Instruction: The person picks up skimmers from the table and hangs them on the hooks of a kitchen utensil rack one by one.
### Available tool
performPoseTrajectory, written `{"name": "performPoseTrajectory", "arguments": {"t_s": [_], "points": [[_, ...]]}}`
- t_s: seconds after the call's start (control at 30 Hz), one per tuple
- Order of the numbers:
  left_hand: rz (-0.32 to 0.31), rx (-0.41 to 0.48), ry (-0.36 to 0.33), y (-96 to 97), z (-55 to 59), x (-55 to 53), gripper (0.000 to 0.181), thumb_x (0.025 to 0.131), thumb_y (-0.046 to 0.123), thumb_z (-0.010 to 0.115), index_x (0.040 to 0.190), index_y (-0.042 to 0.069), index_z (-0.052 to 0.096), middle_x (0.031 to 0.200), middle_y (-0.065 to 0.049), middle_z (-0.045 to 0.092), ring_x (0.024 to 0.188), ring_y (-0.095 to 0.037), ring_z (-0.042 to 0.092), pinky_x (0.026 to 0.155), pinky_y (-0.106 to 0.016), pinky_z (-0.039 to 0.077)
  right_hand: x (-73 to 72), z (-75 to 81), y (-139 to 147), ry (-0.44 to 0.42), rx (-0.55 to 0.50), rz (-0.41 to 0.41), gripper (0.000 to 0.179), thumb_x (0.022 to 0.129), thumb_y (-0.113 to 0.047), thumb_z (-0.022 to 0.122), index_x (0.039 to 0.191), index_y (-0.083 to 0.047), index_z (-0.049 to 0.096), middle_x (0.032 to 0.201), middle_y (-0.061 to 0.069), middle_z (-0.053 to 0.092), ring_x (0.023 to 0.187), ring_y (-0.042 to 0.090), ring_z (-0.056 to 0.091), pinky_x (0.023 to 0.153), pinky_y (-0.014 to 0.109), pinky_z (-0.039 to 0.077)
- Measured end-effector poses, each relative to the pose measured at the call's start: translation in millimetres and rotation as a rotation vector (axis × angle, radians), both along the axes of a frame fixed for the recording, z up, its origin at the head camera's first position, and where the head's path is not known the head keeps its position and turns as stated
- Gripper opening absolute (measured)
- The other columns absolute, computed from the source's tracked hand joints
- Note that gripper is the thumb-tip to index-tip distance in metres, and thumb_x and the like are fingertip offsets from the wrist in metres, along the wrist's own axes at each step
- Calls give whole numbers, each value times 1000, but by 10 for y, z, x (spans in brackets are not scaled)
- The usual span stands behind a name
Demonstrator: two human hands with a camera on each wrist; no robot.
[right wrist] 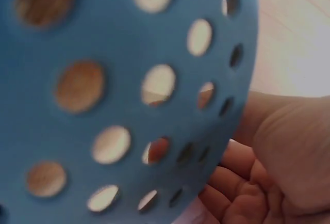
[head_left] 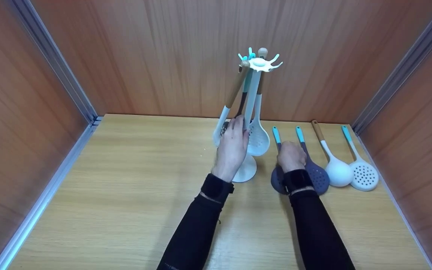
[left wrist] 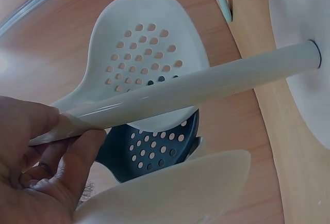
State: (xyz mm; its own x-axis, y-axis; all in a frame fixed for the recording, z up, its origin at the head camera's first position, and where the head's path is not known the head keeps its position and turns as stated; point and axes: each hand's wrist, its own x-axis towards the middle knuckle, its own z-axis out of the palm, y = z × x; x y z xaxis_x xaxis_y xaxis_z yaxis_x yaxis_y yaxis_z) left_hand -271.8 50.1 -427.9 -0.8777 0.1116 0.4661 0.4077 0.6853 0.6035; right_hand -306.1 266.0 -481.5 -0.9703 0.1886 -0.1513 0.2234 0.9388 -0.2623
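Observation:
A white utensil stand [head_left: 252, 97] rises near the back wall. My left hand [head_left: 233, 148] pinches its post [left wrist: 206, 87] between thumb and fingers. On the stand hang a white skimmer [head_left: 258, 137], a dark perforated utensil [left wrist: 154, 149] and a white utensil with a brown handle [head_left: 235, 90]. To the right, my right hand [head_left: 291, 154] is curled over the turquoise-tipped handle of a dark blue skimmer [head_left: 277, 182]. A blue perforated head [right wrist: 124, 43] fills much of the right wrist view, with the curled fingers [right wrist: 232, 182] partly hidden behind it.
Right of my right hand lie another dark blue skimmer [head_left: 318, 178], a white ladle [head_left: 339, 172] with a brown handle and a white skimmer [head_left: 365, 175] with a turquoise-tipped handle. Wood-look panels [head_left: 163, 56] enclose the wooden table [head_left: 126, 195] at the back and sides.

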Motion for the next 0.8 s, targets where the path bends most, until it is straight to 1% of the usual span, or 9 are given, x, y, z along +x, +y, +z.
{"name": "performPoseTrajectory", "arguments": {"t_s": [0.13,0.27,0.33,0.43,0.57,0.63,0.7,0.8], "points": [[-2,-2,-12,-12,7,5,44,122,14,65,163,0,56,148,-20,73,134,-34,80,109,-43,72,10,30,7,10,-8,19,20,107,-1,64,114,7,81,123,29,83,112,47,82,93,64,71],[0,-9,-30,-28,26,11,45,122,15,65,164,1,56,148,-19,73,133,-33,81,108,-41,72,13,83,3,2,-19,13,18,105,-2,68,116,7,80,127,31,82,118,52,81,97,65,70],[2,-17,-37,-31,33,16,45,122,15,65,164,1,56,148,-19,73,132,-32,81,107,-41,73,15,113,4,2,-22,11,18,106,-3,69,114,7,80,125,31,82,118,52,81,98,65,70],[11,-29,-40,-24,30,16,45,122,15,65,164,2,56,148,-18,73,132,-31,81,107,-40,72,30,160,8,16,-47,8,18,108,-6,67,111,7,80,119,29,82,114,49,81,97,64,70],[18,-39,-30,-18,30,29,45,121,15,66,163,2,56,148,-18,73,129,-31,81,106,-40,73,63,221,16,78,-98,5,21,111,-8,63,107,5,78,113,27,81,107,47,81,92,64,69],[13,-31,-19,-18,35,35,44,121,14,67,162,1,57,148,-19,73,128,-32,82,104,-41,73,80,248,24,135,-117,17,22,110,-7,62,107,7,79,113,30,82,106,50,81,89,66,69],[7,-22,-10,-19,36,39,44,120,12,67,162,0,56,148,-19,72,128,-32,81,104,-41,73,97,274,28,184,-134,29,23,110,-6,61,111,8,80,114,32,83,106,52,82,88,68,68],[-2,-6,-12,-23,35,33,45,120,11,67,163,0,56,149,-19,72,130,-32,81,107,-42,72,119,310,29,231,-154,48,26,111,-6,61,120,9,80,119,33,84,110,55,82,91,70,68]]}}
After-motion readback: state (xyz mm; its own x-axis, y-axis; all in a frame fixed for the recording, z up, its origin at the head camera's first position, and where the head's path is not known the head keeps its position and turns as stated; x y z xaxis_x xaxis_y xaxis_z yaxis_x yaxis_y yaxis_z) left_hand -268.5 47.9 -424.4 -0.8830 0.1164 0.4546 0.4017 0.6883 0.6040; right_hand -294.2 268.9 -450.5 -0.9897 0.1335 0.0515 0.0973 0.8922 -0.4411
